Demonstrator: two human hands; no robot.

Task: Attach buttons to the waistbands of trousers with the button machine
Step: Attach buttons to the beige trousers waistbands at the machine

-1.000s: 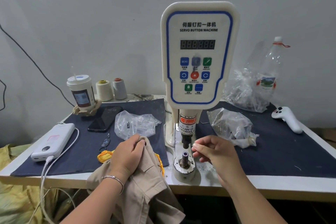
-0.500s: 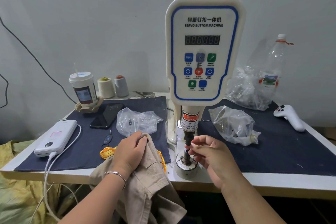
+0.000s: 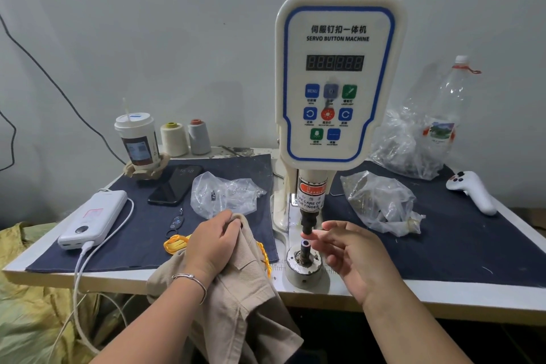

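Trousers [image 3: 236, 298]: beige, soft, limp cloth bunched at table edge left of button machine [image 3: 336, 83], waistband gripped in curled left hand [image 3: 212, 245]; right hand [image 3: 351, 257] loosely open, empty, beside lower die [image 3: 304, 248]; best held at stiffer waistband.

Beige trousers [image 3: 236, 298], white blue-trimmed button machine [image 3: 339, 80], navy mat [image 3: 458, 245], yellow scissors [image 3: 175, 243]
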